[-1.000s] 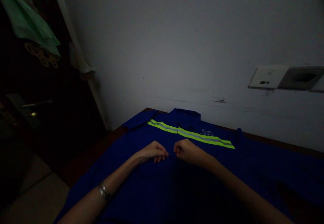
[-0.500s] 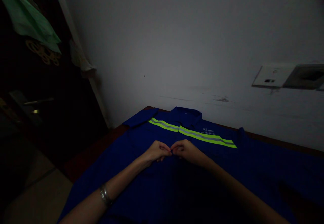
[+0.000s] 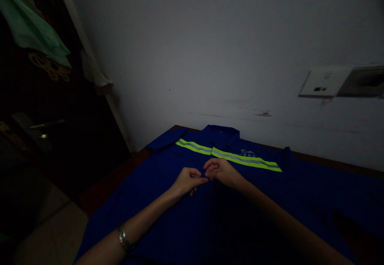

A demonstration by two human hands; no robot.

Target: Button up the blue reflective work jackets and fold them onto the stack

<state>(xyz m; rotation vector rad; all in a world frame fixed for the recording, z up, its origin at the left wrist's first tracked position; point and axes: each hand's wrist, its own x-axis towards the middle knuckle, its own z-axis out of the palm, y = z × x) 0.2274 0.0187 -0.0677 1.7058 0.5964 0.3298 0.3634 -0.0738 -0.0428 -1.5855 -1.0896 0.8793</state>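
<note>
A blue work shirt [image 3: 162, 177] lies spread front up, its collar [image 3: 220, 131] toward the wall and a yellow-green reflective stripe [image 3: 249, 161] across the chest. My left hand [image 3: 189, 181], with a silver bracelet on the wrist, pinches the front edge of the cloth below the stripe, thumb stretched to the right. Touching the same spot from the other side, my right hand [image 3: 220, 172] has its fingers curled together on the cloth. Whatever small part lies between the fingertips is hidden in the dark blue fabric.
The shirt covers most of a dark reddish table [image 3: 99, 191] set against a pale wall [image 3: 210, 57]. A wall socket plate [image 3: 325, 83] is at the right. On the left stands a dark door with a metal handle [image 3: 46, 124] and a hanging green cloth [image 3: 36, 31]. The room is dim.
My right hand has shifted slightly up toward the stripe, and its fingertips have parted a little from the left ones. My left thumb now reaches further right. The shirt stays in place.
</note>
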